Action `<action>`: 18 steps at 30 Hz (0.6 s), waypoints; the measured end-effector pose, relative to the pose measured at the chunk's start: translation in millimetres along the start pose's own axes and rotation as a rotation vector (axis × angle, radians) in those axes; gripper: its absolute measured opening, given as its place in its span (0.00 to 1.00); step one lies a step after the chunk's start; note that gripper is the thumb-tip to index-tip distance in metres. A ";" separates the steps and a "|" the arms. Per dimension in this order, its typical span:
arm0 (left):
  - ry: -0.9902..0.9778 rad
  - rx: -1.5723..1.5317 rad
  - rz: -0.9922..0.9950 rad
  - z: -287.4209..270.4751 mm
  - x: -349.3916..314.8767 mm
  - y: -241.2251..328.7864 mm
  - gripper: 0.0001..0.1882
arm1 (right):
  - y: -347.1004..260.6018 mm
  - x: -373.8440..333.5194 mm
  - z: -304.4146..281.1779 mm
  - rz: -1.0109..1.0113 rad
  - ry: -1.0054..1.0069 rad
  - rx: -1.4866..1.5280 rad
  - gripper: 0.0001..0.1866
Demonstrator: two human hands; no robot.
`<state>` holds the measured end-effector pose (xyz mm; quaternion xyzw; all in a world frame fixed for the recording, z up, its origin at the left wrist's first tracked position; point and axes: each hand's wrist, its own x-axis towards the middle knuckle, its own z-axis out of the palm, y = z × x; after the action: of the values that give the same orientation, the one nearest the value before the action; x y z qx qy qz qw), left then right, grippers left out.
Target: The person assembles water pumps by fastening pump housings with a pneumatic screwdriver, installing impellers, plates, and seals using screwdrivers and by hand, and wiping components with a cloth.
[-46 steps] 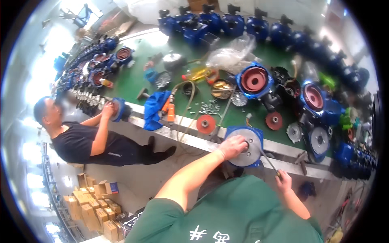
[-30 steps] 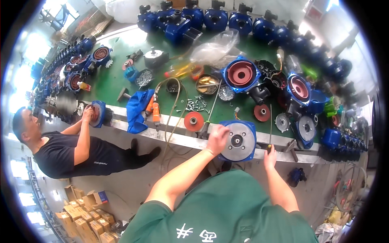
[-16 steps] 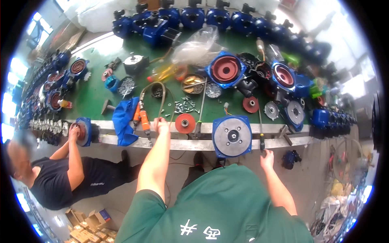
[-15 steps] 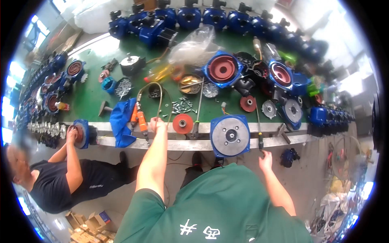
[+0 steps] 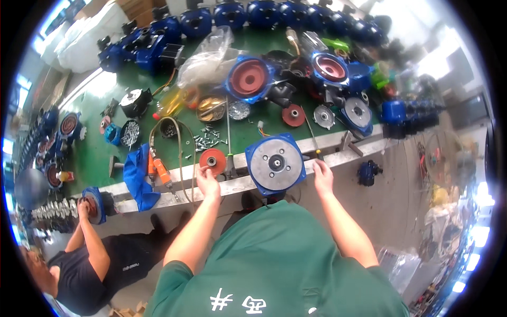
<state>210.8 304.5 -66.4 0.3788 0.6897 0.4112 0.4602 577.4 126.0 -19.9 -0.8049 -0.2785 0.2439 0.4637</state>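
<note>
A round grey metal plate with a central shaft sits in the square blue motor flange in front of me, at the bench edge. To its left lies a red disc-shaped impeller, resting on the bench edge. The fingers of my left hand are closed at the impeller's near rim. My right hand is just right of the flange, fingers extended and nothing seen in them. A screwdriver lies close beyond that hand. Another long screwdriver lies between impeller and flange.
Orange power screwdrivers with a looped hose and a blue cloth lie at left. Loose screws and bowls of parts are on the green bench. A hammer lies at right. Another person works on a blue housing at far left.
My left hand has moved from the hose beside the orange tools to the impeller. My right hand has left the screwdriver handle and come in toward the flange. The whole view has shifted.
</note>
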 end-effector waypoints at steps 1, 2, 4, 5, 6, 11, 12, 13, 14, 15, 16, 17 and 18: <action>-0.055 0.017 0.162 12.7 -22.7 17.6 0.09 | 2.3 11.7 14.3 -0.051 0.049 0.008 0.17; -0.128 0.066 0.328 20.3 -38.8 32.6 0.10 | -10.6 19.5 31.6 -0.042 0.015 0.034 0.19; -0.348 0.170 0.575 40.0 -76.7 90.8 0.12 | -16.3 28.1 58.5 -0.010 0.045 -0.003 0.23; -0.524 0.101 0.557 44.7 -83.0 101.8 0.14 | -39.9 19.7 72.8 -0.021 0.006 -0.036 0.25; -0.643 0.271 0.698 51.9 -88.6 115.6 0.15 | -49.7 15.4 76.5 -0.002 -0.010 -0.166 0.25; -0.834 0.847 1.094 99.7 -96.1 138.1 0.17 | -54.2 10.0 77.5 -0.026 -0.010 -0.319 0.25; -0.830 0.849 1.093 108.0 -96.6 139.5 0.17 | -53.7 9.9 76.9 -0.021 -0.006 -0.327 0.25; -0.872 0.962 1.124 113.2 -96.5 142.3 0.15 | -51.4 9.4 78.4 -0.019 -0.005 -0.332 0.25; -0.914 1.078 1.150 118.3 -97.2 144.9 0.13 | -49.3 10.5 78.3 -0.058 0.010 -0.317 0.24; -0.905 1.089 1.142 122.1 -98.1 146.0 0.13 | -51.5 10.0 76.8 -0.063 -0.002 -0.334 0.25; -0.951 1.144 1.180 126.6 -100.4 148.6 0.12 | -47.7 11.2 76.1 -0.090 0.024 -0.327 0.24; -0.998 1.201 1.216 129.9 -103.9 150.3 0.11 | -43.7 12.3 75.2 -0.116 0.050 -0.319 0.24; -0.988 1.214 1.205 132.1 -107.3 149.2 0.11 | -44.6 12.1 74.1 -0.108 0.045 -0.319 0.24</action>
<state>388.4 292.6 73.5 0.9676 0.2057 -0.0509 0.1376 528.0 197.8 -15.6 -0.8575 -0.3458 0.1533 0.3486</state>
